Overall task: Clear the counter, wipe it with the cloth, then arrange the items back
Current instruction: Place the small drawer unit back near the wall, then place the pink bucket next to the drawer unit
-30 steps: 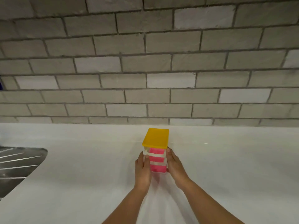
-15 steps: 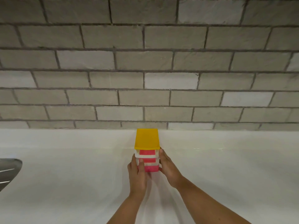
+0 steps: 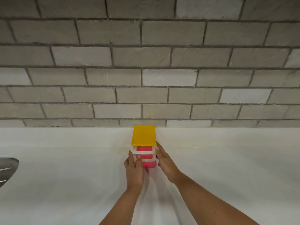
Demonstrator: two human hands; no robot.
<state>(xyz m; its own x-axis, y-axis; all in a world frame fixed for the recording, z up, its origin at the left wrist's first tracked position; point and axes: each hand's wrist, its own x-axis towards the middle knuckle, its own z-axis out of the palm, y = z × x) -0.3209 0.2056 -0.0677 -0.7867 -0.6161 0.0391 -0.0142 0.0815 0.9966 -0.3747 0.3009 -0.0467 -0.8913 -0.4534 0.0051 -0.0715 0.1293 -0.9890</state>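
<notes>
A stack of small plastic containers, pink and translucent with a yellow lid on top, stands upright on the white counter close to the brick wall. My left hand holds its left side, the thumb lying across the front. Against its right side lies my right hand, fingers stretched along the wall of the stack. The stack sits between both palms. No cloth is in view.
A grey brick wall rises straight behind the counter. The rounded corner of a steel sink shows at the far left edge. White counter surface stretches to both sides of the stack.
Both hands have moved the stack away from me, toward the wall. The view has shifted right, so less of the sink shows.
</notes>
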